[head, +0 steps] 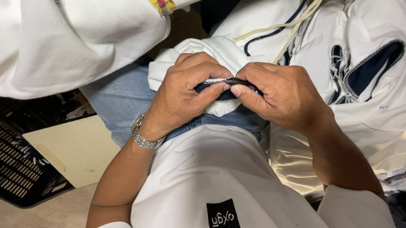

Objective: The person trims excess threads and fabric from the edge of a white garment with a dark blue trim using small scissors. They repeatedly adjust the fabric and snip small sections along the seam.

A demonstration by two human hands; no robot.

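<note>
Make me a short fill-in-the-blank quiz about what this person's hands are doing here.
1. Both hands pinch a small tool against a fold of ____ cloth.
2. The left hand has a metal ____ at its wrist.
3. The right hand lies above a lap in blue ____.
4. Bottom left stands a black plastic ____.

Missing words: white; watch; jeans; crate

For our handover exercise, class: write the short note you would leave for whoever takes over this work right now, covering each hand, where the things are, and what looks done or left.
Left hand: pinches a fold of the white garment and the silvery end of a small metal tool.
Right hand: grips the tool's dark end, fingertips against the left hand's.
Things: garment bunched on the lap over blue jeans; more white pieces with navy trim piled at right.
Done: cannot tell.
Left: the fold is under the tool.
</note>
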